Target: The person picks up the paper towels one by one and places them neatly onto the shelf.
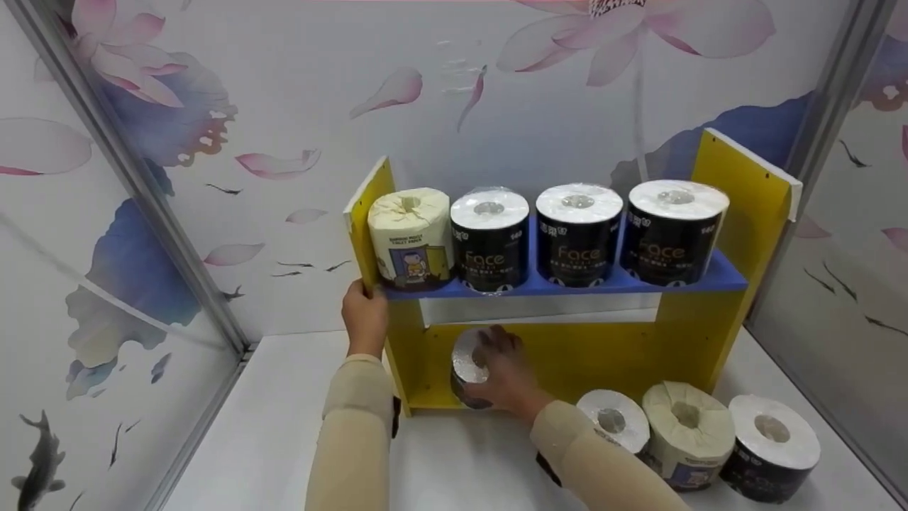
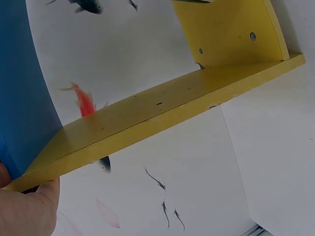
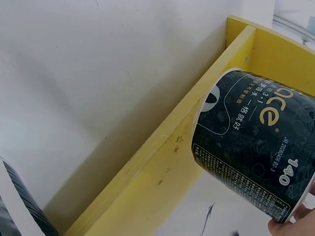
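Observation:
My left hand (image 1: 367, 319) grips the left side panel of a yellow and blue shelf rack (image 1: 567, 287), near the blue board. In the left wrist view, fingers (image 2: 48, 194) lie on both sides of the yellow panel's edge. Inside the lower level, towards the left, my right hand (image 1: 507, 372) holds a toilet roll (image 1: 468, 358) in a black wrapper, tilted. Up close in the right wrist view, that black-wrapped roll (image 3: 256, 142) is over the yellow lower board (image 3: 167, 172), with only fingertips showing at its end. Whether it touches the board, I cannot tell.
On the blue board stand a cream-wrapped roll (image 1: 411, 238) and three black-wrapped rolls (image 1: 489, 238). At the front right of the white table (image 1: 284, 411) are two more black-wrapped rolls (image 1: 770, 447) with a cream one (image 1: 688, 440) between them. A patterned wall (image 1: 319, 106) rises behind.

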Tool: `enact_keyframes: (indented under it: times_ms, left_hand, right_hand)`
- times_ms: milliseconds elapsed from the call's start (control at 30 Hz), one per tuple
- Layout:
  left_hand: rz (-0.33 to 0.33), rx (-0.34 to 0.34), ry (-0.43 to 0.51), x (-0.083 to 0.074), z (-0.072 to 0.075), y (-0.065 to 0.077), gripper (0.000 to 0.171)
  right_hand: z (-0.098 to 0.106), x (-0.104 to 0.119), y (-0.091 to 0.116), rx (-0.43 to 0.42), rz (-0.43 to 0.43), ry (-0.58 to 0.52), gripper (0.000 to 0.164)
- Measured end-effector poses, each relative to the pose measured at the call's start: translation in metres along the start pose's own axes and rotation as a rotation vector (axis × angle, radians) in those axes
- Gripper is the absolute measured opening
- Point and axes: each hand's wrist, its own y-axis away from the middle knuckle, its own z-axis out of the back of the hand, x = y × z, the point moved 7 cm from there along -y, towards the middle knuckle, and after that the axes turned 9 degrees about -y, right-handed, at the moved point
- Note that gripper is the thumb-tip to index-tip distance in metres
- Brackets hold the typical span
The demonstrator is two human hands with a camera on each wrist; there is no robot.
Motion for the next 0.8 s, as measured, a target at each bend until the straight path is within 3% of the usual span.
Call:
enact_keyframes:
  times_ms: [400, 633, 800]
  left_hand:
    - [-0.023, -0.014, 0.000, -0.0010, 0.0005, 0.0015, 0.032]
    - [-0.049, -0.052, -0.032, -0.0020, 0.0028, -0.0004, 0.029]
    - [-0.035, -0.044, -0.021, -0.0015, 0.0026, -0.0003, 0.030]
  right_hand:
    - [-0.0045, -0.0074, -0.0027, 0.002, -0.052, -0.068, 0.048]
    - [0.0002, -0.0048, -0.0017, -0.071, 0.024, 0.000, 0.086]
    - [-0.0017, -0.0053, -0.0027, -0.084, 0.024, -0.011, 0.082]
